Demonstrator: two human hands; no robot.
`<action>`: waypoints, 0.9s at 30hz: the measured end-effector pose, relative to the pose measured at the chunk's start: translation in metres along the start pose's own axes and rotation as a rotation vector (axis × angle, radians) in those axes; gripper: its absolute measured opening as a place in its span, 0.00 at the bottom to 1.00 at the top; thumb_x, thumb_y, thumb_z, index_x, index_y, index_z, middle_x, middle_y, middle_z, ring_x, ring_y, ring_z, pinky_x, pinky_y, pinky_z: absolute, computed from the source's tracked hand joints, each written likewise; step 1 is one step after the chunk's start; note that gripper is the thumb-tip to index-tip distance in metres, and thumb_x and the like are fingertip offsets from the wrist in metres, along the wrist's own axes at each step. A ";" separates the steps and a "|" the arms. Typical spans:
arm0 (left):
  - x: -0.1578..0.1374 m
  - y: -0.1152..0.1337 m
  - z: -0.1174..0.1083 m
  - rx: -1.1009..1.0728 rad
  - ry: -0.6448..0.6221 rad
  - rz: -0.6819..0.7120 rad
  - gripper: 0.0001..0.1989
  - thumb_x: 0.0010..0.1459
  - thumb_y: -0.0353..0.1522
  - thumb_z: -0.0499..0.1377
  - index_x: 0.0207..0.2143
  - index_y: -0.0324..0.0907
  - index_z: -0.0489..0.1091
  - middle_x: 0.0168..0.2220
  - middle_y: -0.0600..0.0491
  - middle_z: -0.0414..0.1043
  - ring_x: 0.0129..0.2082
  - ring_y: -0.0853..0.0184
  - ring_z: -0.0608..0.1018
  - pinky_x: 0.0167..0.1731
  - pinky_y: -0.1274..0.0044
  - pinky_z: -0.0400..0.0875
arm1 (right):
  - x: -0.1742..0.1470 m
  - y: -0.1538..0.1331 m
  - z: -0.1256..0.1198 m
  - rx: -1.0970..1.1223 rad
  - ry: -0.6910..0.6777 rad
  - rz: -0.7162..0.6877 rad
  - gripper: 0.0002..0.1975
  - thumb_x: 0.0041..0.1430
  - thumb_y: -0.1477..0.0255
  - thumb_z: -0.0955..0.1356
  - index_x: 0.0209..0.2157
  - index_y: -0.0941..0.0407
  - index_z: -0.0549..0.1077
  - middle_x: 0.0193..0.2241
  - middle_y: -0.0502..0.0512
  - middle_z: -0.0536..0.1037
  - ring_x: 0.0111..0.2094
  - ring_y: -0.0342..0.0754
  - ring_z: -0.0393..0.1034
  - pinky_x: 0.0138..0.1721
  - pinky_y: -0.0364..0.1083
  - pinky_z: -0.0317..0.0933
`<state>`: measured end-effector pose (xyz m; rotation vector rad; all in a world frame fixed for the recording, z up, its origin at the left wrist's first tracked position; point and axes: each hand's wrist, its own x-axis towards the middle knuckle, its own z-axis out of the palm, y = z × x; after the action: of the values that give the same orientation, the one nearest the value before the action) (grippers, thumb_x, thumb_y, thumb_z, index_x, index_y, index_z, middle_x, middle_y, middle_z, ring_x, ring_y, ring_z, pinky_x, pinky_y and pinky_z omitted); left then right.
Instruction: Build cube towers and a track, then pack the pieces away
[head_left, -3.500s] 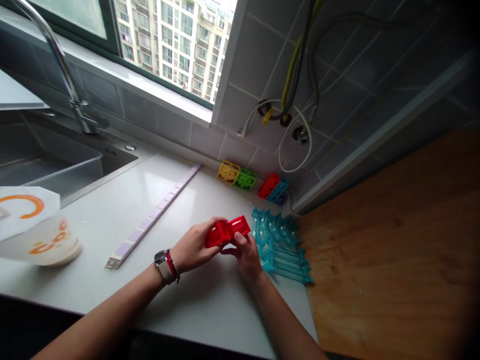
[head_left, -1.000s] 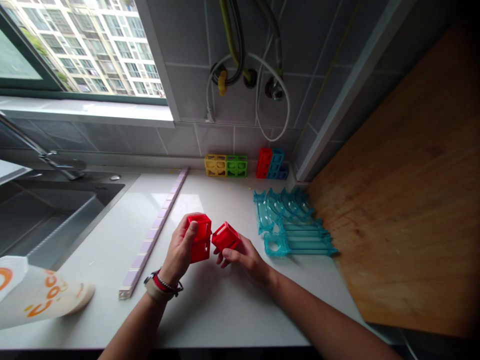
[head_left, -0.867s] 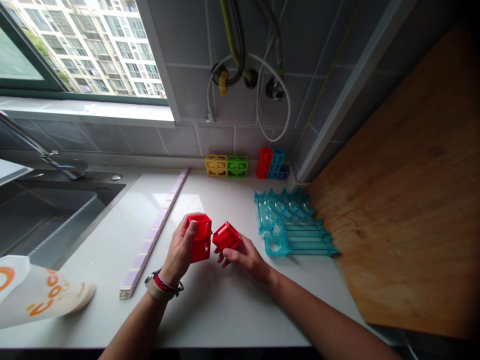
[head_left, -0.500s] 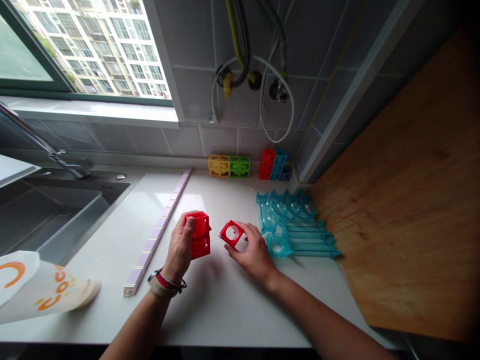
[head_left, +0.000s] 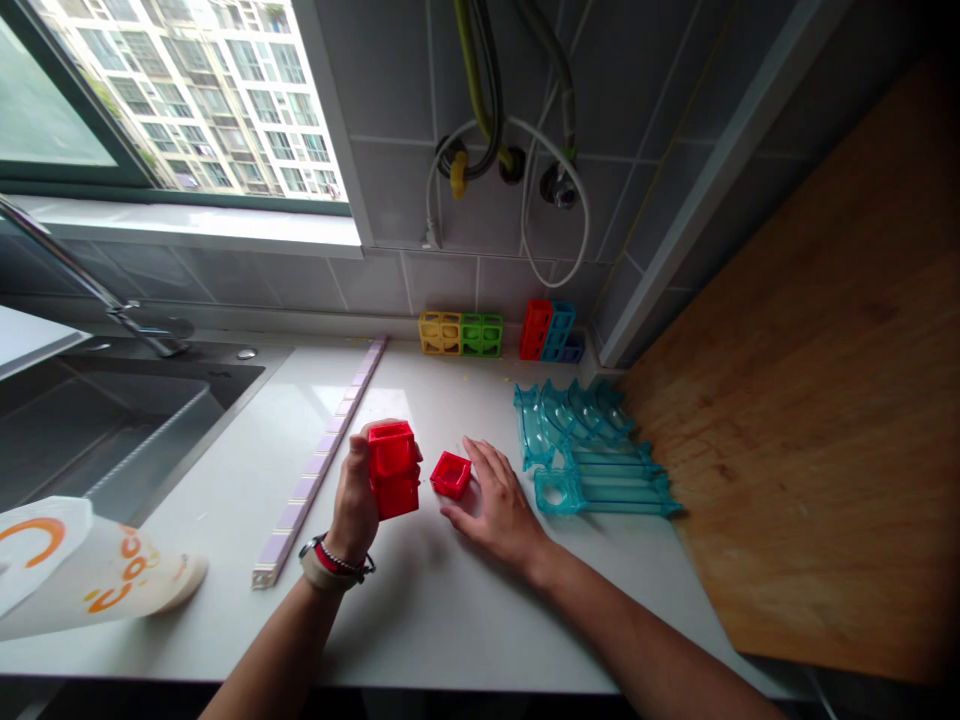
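Note:
My left hand (head_left: 355, 500) is closed around a pair of joined red plastic blocks (head_left: 394, 470), held upright above the counter with the thumb along their left side. To the right, a single hollow red block (head_left: 451, 476) sits on the white counter. Around its right side is my right hand (head_left: 499, 505), fingers apart and slightly curved, the thumb near the block's lower edge. A small gap seems to show between the fingers and that block. The two red pieces are apart from each other.
Yellow and green blocks (head_left: 460, 334) and red and blue blocks (head_left: 547, 330) stand against the back wall. Translucent teal track pieces (head_left: 600, 445) lie at right beside a wooden board (head_left: 810, 400). A lilac strip (head_left: 322, 460), a cup (head_left: 97, 570) and a sink (head_left: 225, 385) are at left.
My right hand has lowered the single red block to the counter and let go of it, its fingers spreading. My left hand has turned the joined red blocks slightly.

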<state>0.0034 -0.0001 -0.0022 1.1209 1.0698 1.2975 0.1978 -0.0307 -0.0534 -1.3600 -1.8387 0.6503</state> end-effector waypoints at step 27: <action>-0.010 0.011 -0.001 0.162 -0.691 0.095 0.52 0.46 0.58 0.70 0.68 0.45 0.62 0.44 0.40 0.81 0.38 0.53 0.82 0.38 0.69 0.76 | -0.011 -0.030 -0.015 0.410 0.034 -0.265 0.33 0.51 0.61 0.79 0.55 0.48 0.65 0.53 0.59 0.72 0.47 0.53 0.75 0.43 0.50 0.73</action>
<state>0.0003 -0.0100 0.0077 1.6016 0.6093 0.7915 0.1950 -0.0503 -0.0246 -0.8395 -1.7015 0.8034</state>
